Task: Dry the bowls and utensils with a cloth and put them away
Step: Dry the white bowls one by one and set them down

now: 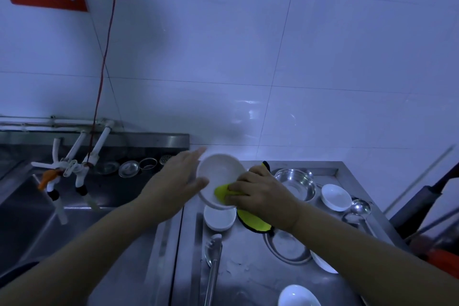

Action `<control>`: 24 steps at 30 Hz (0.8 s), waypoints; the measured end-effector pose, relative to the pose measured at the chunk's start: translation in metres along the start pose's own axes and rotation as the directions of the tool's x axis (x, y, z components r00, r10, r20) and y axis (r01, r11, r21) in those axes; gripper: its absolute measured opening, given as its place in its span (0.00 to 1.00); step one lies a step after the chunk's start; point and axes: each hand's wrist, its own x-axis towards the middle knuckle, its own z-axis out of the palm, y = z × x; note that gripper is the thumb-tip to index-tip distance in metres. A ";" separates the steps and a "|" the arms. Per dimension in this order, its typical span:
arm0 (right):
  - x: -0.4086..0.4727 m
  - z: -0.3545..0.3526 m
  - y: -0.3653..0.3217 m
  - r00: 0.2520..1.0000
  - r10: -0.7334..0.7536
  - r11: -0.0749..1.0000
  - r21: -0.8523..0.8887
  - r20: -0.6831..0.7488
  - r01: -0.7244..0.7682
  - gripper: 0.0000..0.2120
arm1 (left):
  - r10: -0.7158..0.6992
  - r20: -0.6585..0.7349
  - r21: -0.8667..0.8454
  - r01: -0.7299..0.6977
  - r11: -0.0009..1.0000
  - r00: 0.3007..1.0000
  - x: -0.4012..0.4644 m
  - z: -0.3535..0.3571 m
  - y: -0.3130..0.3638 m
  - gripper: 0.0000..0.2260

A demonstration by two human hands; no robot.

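My left hand [179,176] grips a white bowl [218,171] by its left rim and holds it tilted above the steel counter. My right hand [258,190] presses a yellow cloth [222,192] with a dark edge into the bowl's lower part; the cloth's tail hangs below my wrist. Under the held bowl sits a second white bowl [219,218]. Metal tongs [213,263] lie on the counter in front of it.
A steel bowl [296,182], a small white bowl [335,197] and a ladle [360,208] stand at the right. A steel plate [288,247] and more white dishes [298,297] lie nearer me. A sink [27,211] with taps [74,169] is on the left. Dark poles lean at the far right.
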 end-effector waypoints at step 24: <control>0.016 -0.001 -0.043 0.814 0.464 0.878 0.300 -0.349 -0.372 0.19 | -0.140 0.115 -0.973 0.140 0.185 0.984 -0.014 0.027 0.057 0.11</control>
